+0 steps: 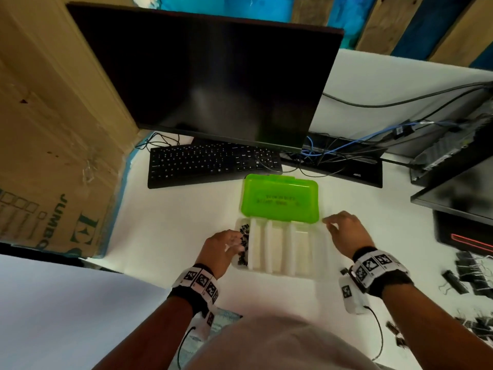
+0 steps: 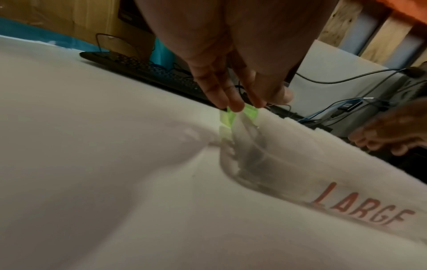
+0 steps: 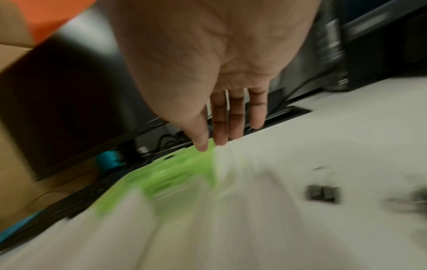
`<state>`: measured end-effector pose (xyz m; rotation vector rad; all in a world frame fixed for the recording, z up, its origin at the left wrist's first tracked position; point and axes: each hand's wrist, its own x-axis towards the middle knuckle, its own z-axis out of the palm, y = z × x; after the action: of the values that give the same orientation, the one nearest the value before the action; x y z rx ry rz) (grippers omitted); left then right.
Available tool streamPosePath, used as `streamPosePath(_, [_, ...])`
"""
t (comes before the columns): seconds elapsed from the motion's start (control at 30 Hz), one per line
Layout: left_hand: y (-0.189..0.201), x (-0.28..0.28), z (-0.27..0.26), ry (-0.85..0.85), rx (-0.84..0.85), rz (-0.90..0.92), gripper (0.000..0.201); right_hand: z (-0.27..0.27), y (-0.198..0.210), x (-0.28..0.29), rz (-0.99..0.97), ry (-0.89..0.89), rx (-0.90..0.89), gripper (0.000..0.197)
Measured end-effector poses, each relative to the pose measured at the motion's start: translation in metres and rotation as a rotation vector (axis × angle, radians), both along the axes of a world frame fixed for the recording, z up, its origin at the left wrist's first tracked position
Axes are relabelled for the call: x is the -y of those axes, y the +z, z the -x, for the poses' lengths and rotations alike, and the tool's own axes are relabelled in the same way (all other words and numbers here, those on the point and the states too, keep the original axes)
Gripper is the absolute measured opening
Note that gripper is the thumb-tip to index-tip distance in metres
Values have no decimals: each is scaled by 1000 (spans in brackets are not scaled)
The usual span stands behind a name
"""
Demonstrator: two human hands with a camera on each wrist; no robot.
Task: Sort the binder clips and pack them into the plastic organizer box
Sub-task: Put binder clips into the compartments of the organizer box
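A clear plastic organizer box (image 1: 318,252) with its green lid (image 1: 280,198) swung back lies open on the white table. Its leftmost compartment holds small black binder clips (image 1: 244,236); the other compartments look bare. My left hand (image 1: 236,243) reaches over that compartment, and in the left wrist view the left hand (image 2: 249,104) has straight fingers touching the box's far left corner by the lid (image 2: 250,112). My right hand (image 1: 330,222) hovers at the box's far right corner, and the blurred right wrist view shows the right hand (image 3: 219,140) with fingers straight, holding nothing. Loose black clips (image 1: 469,276) lie to the right.
A dark monitor (image 1: 208,81) and black keyboard (image 1: 210,164) stand behind the box. A cardboard carton (image 1: 53,129) walls the left side. Cables (image 1: 346,148) and dark equipment (image 1: 458,188) fill the back right. More clips (image 1: 477,327) lie near the right front.
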<state>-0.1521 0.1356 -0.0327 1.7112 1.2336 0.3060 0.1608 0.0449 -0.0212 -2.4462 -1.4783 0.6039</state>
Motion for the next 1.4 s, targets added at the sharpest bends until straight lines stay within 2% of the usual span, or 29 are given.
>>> streamPosePath(0.1, [17, 3, -25, -75, 5, -39, 27, -41, 1, 36, 255, -96, -24, 63])
streamPosePath(0.2, [31, 13, -63, -188, 56, -43, 32, -56, -1, 60, 427, -28, -38, 74])
streamPosePath(0.27, [37, 23, -92, -316, 65, -85, 33, -57, -8, 70, 455, 13, -87, 80])
streamPosePath(0.43, [27, 59, -164, -620, 7, -115, 34, -54, -34, 81, 354, 75, -159, 86])
streamPosePath(0.5, [19, 75, -189, -719, -73, -171, 42, -51, -40, 81, 341, 102, -142, 82])
streamPosePath(0.53, [16, 81, -201, -744, -121, -180, 49, -49, -40, 81, 343, 122, -122, 75])
streamPosePath(0.63, [6, 96, -227, -777, -261, -176, 73, -46, -37, 81, 321, 141, -78, 36])
streamPosePath(0.73, [-8, 103, -241, -822, -400, -163, 87, -50, -35, 88, 295, 183, -53, 24])
streamPosePath(0.83, [-20, 110, -249, -866, -478, -183, 69, -56, -34, 99, 304, 202, -37, 23])
streamPosePath(0.97, [-26, 115, -251, -906, -489, -247, 12, -65, -29, 107, 301, 183, -70, 19])
streamPosePath(1.03, [-27, 116, -251, -907, -494, -256, 13, -69, -29, 110, 278, 161, -124, 18])
streamPosePath(1.17, [-19, 119, -250, -759, -477, -116, 17, -73, -28, 109, 249, 95, -200, 24])
streamPosePath(1.23, [-16, 117, -247, -744, -477, -146, 19, -73, -27, 106, 255, 97, -203, 27])
streamPosePath(1.4, [-2, 105, -231, -583, -313, -132, 20, -61, -6, 80, 132, 21, -271, 19])
